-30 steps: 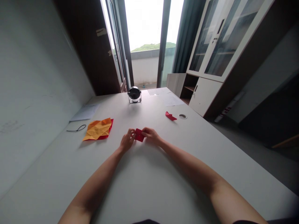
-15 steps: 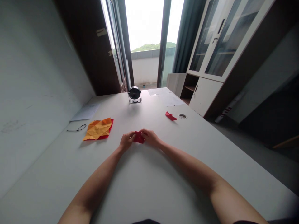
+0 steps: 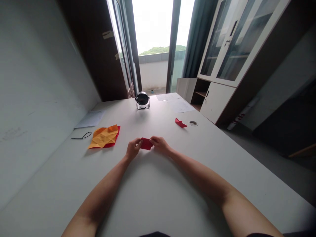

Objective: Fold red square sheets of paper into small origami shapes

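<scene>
A small folded red paper [image 3: 146, 144] lies flat on the white table [image 3: 158, 191] between my two hands. My left hand [image 3: 133, 149] pinches its left edge with fingers closed. On the other side, my right hand [image 3: 160, 144] pinches the right edge in the same way. Both forearms reach out from the near edge of the table.
Creased orange paper over a red sheet [image 3: 104, 136] lies to the left, with a black cord [image 3: 81, 135] and a white sheet [image 3: 90, 118] beyond. A small fan [image 3: 142, 100] stands at the back. Another red folded piece [image 3: 180, 123] and a cable hole [image 3: 193, 123] sit to the right.
The red paper went from tilted up between my fingers to lying flatter on the table. Both hands stayed where they were.
</scene>
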### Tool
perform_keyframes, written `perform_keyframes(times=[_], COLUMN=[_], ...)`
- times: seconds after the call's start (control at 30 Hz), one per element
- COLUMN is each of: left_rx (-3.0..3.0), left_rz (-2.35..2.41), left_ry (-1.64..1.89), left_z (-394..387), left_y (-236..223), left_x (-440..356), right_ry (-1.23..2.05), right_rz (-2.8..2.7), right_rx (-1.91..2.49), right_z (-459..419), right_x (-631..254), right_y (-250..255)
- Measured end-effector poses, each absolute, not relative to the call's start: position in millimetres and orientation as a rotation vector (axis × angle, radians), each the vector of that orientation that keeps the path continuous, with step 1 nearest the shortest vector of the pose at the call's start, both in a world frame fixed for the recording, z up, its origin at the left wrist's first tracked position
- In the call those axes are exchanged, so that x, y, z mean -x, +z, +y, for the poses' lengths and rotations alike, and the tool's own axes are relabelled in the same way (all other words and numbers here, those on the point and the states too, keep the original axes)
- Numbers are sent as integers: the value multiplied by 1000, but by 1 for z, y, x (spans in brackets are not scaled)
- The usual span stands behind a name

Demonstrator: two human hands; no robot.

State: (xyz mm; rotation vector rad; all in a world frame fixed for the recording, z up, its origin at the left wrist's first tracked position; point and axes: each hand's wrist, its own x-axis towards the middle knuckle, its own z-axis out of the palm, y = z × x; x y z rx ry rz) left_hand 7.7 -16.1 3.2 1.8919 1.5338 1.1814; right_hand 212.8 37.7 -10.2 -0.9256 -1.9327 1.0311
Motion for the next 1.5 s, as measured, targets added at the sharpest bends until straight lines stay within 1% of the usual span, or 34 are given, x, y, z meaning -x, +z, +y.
perform_keyframes(times=[0.23, 0.67, 1.07, 1.5], left_rx=[-1866, -1771, -1915, -1948], left_rz=[1615, 1524, 1626, 1572], left_ry=[1248, 1290, 1196, 1107], left_z=[-19, -17, -17, -16], left_y=[10, 5, 3, 1], left_x=[-7, -7, -7, -8], right_ry=[967, 968, 902, 926], right_rz=[-2026, -2026, -2059, -2017], right_rx=[952, 945, 983, 973], right_z=[34, 33, 36, 35], right_x=[-213, -214, -215, -216], right_y=[-9, -7, -12, -11])
